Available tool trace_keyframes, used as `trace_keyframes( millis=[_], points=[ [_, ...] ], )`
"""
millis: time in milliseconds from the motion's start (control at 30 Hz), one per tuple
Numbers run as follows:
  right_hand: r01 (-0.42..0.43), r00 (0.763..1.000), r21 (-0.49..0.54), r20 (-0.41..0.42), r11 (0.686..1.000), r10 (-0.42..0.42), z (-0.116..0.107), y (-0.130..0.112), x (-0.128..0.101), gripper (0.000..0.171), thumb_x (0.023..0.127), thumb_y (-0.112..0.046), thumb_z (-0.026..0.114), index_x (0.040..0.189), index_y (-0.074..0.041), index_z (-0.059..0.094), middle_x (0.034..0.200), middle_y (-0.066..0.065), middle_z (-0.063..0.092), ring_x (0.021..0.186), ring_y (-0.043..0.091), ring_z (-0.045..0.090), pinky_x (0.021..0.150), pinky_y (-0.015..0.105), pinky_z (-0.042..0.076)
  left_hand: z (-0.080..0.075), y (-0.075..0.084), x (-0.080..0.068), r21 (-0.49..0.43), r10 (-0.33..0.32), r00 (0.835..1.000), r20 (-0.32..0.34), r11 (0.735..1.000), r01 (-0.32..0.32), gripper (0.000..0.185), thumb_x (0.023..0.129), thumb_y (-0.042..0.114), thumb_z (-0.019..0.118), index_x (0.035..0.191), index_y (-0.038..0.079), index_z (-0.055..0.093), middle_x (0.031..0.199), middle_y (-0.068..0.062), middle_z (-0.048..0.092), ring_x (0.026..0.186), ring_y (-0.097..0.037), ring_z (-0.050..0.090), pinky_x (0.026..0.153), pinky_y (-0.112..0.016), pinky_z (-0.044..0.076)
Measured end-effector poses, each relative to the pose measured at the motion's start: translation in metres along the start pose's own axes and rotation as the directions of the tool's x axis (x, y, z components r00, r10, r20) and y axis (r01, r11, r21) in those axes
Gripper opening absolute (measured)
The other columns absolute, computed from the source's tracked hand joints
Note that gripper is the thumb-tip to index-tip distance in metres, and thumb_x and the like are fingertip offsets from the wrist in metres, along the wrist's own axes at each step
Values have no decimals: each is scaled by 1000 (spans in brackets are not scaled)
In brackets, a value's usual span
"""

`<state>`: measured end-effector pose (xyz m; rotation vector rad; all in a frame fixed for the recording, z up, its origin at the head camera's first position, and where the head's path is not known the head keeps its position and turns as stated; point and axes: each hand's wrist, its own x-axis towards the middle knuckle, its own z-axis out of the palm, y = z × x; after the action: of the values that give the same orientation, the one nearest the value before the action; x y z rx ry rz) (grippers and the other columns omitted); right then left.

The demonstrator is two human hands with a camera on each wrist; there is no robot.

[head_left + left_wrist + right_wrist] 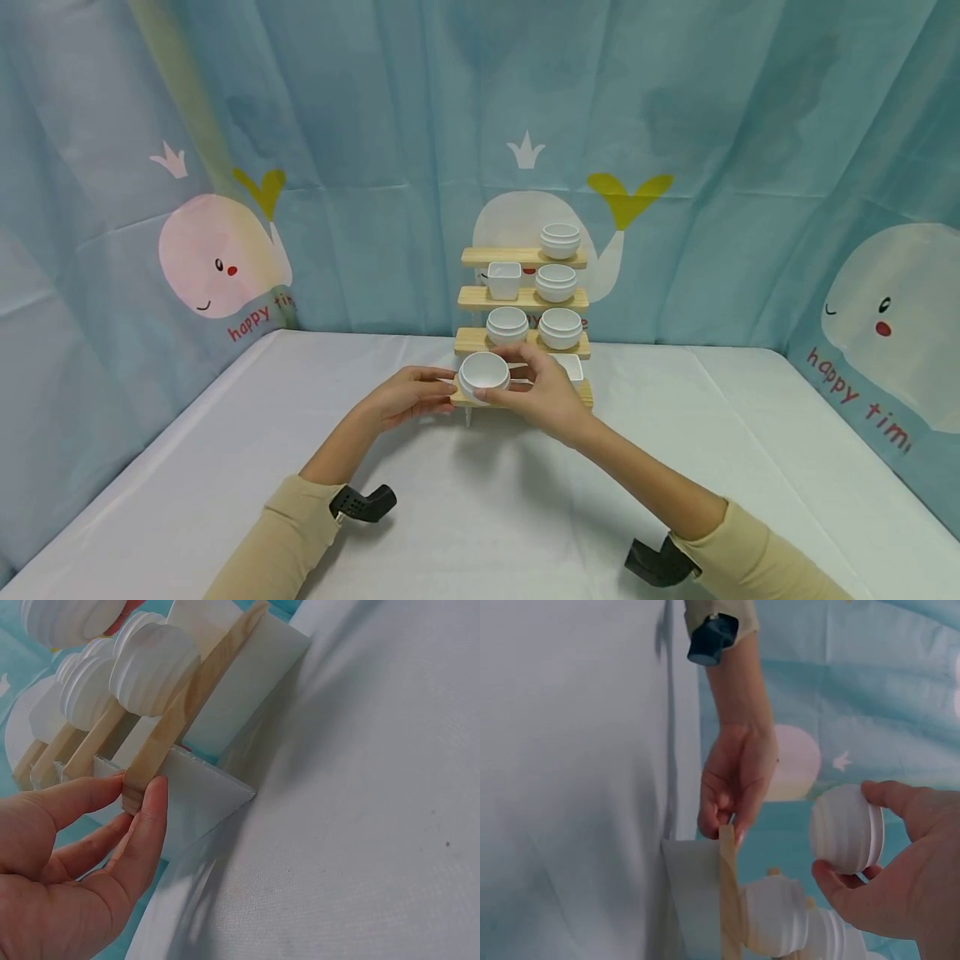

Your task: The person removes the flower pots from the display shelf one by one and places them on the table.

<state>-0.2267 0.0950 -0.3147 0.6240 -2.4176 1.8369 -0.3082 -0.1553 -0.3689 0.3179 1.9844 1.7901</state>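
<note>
Whale-print curtains (225,167) back a white-clothed table (480,517) where a stepped wooden rack (522,338) holds small white bowls. At the lowest shelf (468,402), the right hand (543,392) holds a white bowl (483,372) — its grip curled round the bowl's side, the bowl just above the shelf's left end. The left hand (408,394) pinches that shelf's end, thumb and fingers (146,825) together on the wood.

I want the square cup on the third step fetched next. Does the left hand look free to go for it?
Probably not yet: the left hand pinches the stand's bottom step. The square cup itself stands unobstructed.
</note>
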Motion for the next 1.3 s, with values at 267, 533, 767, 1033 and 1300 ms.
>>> trace_keyframes(
  millis=[267,533,767,1033,1300],
  points=[
    [-22,999,-13,33,1000,23,5,9,-6,54,88,-10,86,136,-1,63,132,15,66,114,29,70,95,38,63,1,-3,1,-16,8,1000,-7,1000,-8,51,107,3,58,152,-15,42,112,-9,70,91,-9,72,86,-22,64],
    [-12,998,-30,55,999,14,9,19,-10,53,88,-11,87,134,0,63,129,16,68,112,29,71,98,41,62,2,-2,1,-24,4,1000,-18,1000,-4,53,107,3,59,152,-16,41,121,-14,67,90,-9,71,84,-22,63],
    [-34,997,-51,68,998,38,12,27,-14,54,86,-10,88,133,3,63,131,17,68,110,29,72,96,40,63,2,-3,1,-43,2,1000,-15,999,-3,53,106,2,58,152,-17,40,116,-13,66,88,-9,71,83,-21,64],
    [-39,994,-28,101,999,42,14,32,-17,55,86,-7,87,133,7,61,131,20,67,112,28,71,97,39,62,5,-3,2,-43,9,1000,-8,999,-10,53,107,2,58,153,-17,38,110,-9,67,87,-9,71,82,-20,63],
    [-74,989,3,125,997,73,17,41,-16,55,84,-4,88,131,8,62,129,19,67,110,26,71,96,35,63,5,-2,2,-33,7,1000,-23,999,-8,53,107,2,57,152,-17,39,114,-12,67,87,-7,71,83,-20,63]
  ],
)
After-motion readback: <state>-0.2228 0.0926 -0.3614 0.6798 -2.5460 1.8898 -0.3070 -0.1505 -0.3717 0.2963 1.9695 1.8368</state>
